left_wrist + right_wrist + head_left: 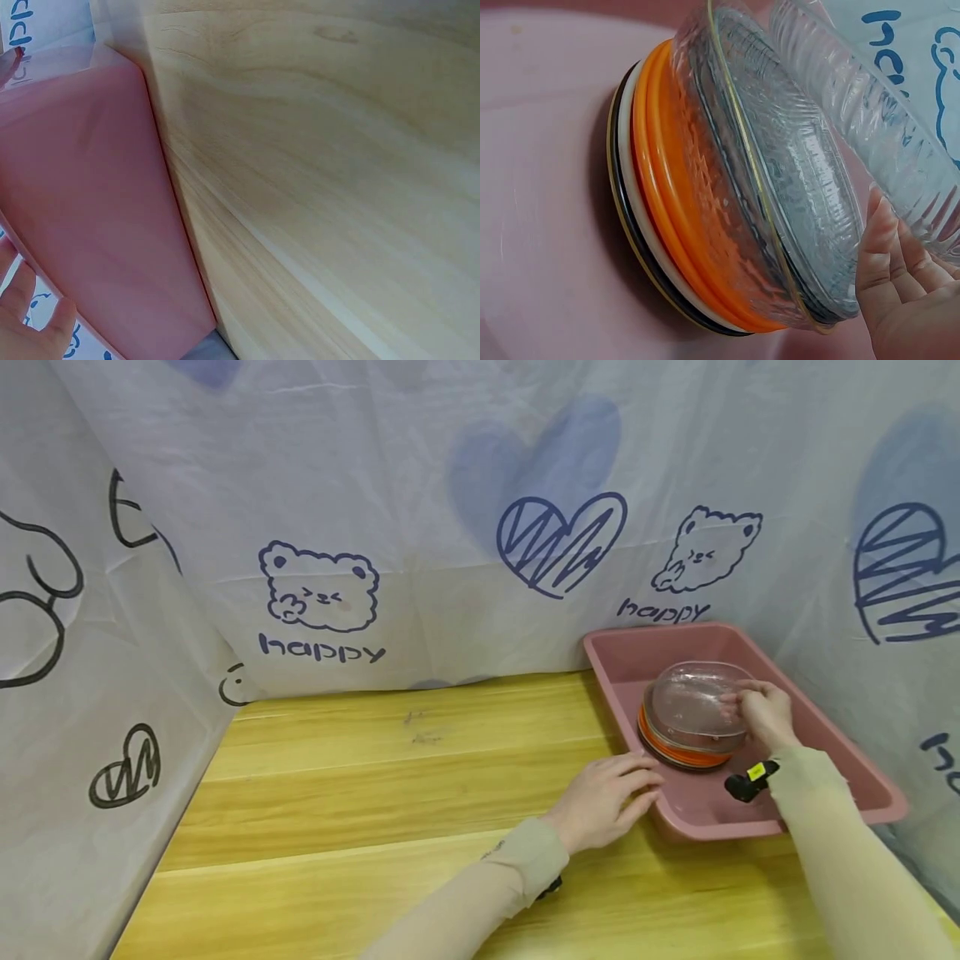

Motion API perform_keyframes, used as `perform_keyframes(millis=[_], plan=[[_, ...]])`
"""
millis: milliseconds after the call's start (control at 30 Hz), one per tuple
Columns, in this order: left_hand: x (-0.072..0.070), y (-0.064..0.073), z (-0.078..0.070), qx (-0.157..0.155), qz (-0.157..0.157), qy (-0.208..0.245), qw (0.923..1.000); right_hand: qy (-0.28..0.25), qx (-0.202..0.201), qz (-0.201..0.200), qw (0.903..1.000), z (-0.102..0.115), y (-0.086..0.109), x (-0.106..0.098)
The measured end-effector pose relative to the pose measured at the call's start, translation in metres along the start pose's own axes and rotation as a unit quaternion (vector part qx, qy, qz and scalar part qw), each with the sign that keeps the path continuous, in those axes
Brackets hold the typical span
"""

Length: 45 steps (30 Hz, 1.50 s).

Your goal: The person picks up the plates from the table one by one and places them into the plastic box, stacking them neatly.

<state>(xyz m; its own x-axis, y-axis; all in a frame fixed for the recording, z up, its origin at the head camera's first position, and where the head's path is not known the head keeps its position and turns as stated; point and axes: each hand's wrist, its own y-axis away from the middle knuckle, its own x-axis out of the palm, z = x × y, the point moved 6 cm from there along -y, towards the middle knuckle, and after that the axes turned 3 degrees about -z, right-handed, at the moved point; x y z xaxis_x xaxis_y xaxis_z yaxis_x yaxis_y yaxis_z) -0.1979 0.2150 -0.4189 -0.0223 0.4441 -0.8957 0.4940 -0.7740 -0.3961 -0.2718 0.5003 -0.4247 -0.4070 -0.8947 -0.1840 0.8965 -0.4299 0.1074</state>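
My right hand [763,714] pinches the edge of a clear ribbed dish [855,97]. In the right wrist view that dish is tilted above a stack. At the top of the stack lie more clear textured dishes [727,180], one with a gold rim. Orange plates [656,157] come below them, then a white plate [625,135] and a dark plate with a gold edge [619,180]. The stack sits inside a pink basin [832,768]. At the basin's near left rim, my left hand [603,802] touches the edge with loosely bent fingers.
A wood-grain table [375,793] spreads left of the basin. Behind it hangs a white cloth [435,568] printed with hearts and bears, and more cloth runs along both sides. The basin stands near the back and right cloths.
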Motion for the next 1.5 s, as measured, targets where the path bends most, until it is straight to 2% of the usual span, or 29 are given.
perform_keyframes(millis=[233, 567, 667, 833, 967, 1200, 1500], plan=[[0.000, 0.000, 0.000, 0.000, 0.000, 0.005, 1.0000, 0.096, -0.057, 0.004, 0.9937, 0.006, 0.003, 0.003], [-0.002, -0.001, -0.001, 0.004, 0.004, 0.003, 1.0000, 0.137, -0.095, -0.024, 0.9856, 0.006, 0.004, 0.004], [-0.003, -0.001, -0.001, 0.004, 0.005, 0.001, 1.0000, 0.182, -0.115, -0.041, 0.9758, 0.007, 0.004, 0.003], [-0.003, -0.001, -0.001, 0.002, 0.007, 0.000, 1.0000, 0.270, -0.141, -0.079, 0.9493, 0.010, 0.003, 0.001], [-0.002, 0.000, 0.000, 0.000, 0.009, 0.000, 1.0000, 0.290, -0.154, -0.097, 0.9396, 0.011, 0.002, -0.001], [0.001, 0.000, 0.001, 0.007, 0.001, 0.006, 1.0000, 0.296, -0.159, -0.100, 0.9366, 0.009, 0.002, -0.001], [0.000, -0.001, 0.001, 0.009, -0.004, 0.007, 0.9999, 0.291, -0.154, -0.092, 0.9396, 0.010, 0.006, 0.001]])
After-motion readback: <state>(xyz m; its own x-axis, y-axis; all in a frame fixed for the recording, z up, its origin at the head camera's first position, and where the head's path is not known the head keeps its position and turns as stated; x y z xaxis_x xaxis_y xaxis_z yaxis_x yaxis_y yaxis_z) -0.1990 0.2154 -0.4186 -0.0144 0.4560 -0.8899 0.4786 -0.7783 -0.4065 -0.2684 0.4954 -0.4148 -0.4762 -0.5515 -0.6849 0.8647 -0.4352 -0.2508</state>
